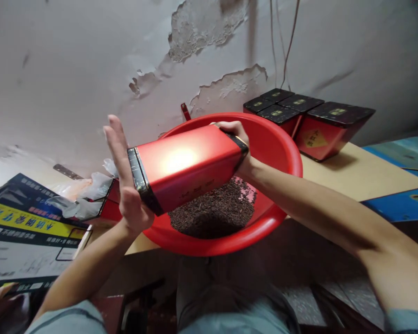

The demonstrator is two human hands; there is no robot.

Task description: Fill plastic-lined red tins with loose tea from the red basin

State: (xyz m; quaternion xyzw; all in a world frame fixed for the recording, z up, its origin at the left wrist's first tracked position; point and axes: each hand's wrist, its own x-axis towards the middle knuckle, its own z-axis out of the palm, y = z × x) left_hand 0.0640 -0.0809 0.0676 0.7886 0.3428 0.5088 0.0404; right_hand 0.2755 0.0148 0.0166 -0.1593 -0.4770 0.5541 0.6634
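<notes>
- Nearest, the left hand [129, 202]: I see its palm and thumb base set against one end of the tin, fingers extended upward, not wrapped round anything.
- The right hand [244, 166]: fingers curled about the opposite end, grasping it.
- The red, box-shaped metal tin with black-banded ends [191, 162]: held tilted on its side between the hands, above the basin. I cannot tell whether its lid is fully seated.
- Step in hand: I judge this to be handling the tin, perhaps pressing its lid; the next move calls for a firm right grip and even left-palm pressure.
- Beneath, a round red plastic basin [292, 153] containing dark, loose leaf-like material [216, 204].
- Beyond, on the pale yellow tabletop [355, 171], black-lidded red tins [315, 134] standing together.
- Farthest, a white wall with peeling plaster [73, 55].
</notes>
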